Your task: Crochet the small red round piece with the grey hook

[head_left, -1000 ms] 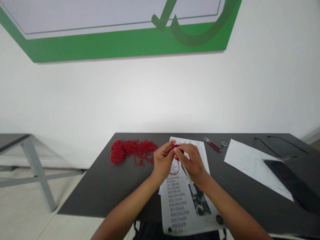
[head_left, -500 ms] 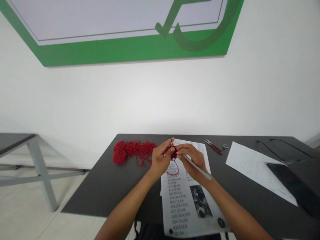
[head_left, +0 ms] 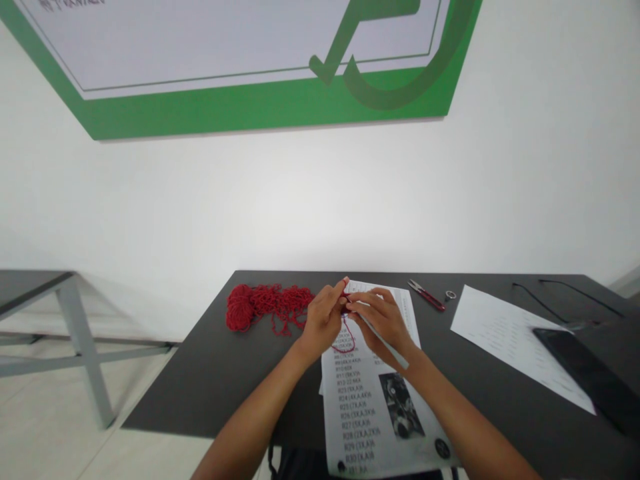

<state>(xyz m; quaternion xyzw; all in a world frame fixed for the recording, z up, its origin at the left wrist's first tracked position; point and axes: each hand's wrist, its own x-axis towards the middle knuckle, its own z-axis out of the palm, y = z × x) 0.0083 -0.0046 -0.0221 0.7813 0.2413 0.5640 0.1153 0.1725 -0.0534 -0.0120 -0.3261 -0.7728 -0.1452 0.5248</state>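
My left hand [head_left: 321,321] is closed on a small piece of red crochet work, mostly hidden between my fingers, with red yarn over the raised index finger. My right hand [head_left: 384,323] holds a grey-handled crochet hook [head_left: 387,348], its handle lying along the palm towards the wrist and its tip at the work. A loop of red yarn [head_left: 354,340] hangs below the fingers. Under both hands lies a printed pattern sheet [head_left: 367,427] with a dark photo. The red yarn pile [head_left: 270,305] rests on the table left of my left hand.
On the dark table [head_left: 200,380], red-handled snips [head_left: 427,295] and a small ring [head_left: 451,295] lie right of the sheet. Farther right are another paper [head_left: 505,340], a black phone [head_left: 585,367] and eyeglasses [head_left: 545,303]. Another table [head_left: 30,287] stands at left.
My right hand has shifted slightly left, its fingers now stretched over the work, and the hook handle has tilted and moved left. The head view has shifted slightly.
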